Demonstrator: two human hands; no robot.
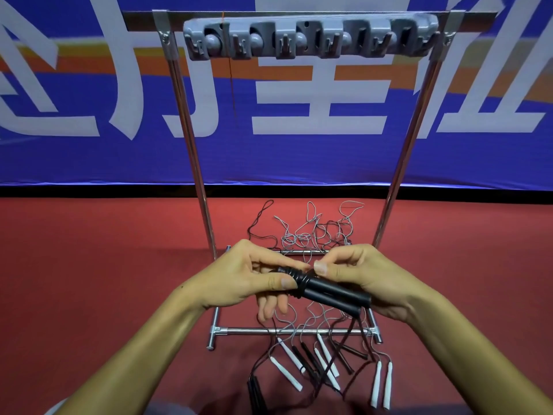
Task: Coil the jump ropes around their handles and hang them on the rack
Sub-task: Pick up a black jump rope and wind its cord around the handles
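Holding two black handles side by side in front of the rack, the left hand pinches the end where black rope is wound around them. The right hand curls its fingers around the other end, with its thumb near the coils. More ropes lie in a messy tangle on the red floor between the rack's metal legs. White handles and black ones lie below the hands. A blue banner hangs behind.

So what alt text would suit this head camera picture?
Two hands, left and right, hold paired black handles with rope coiled round them, before a metal rack with empty grey hooks. More ropes lie tangled on the red floor.
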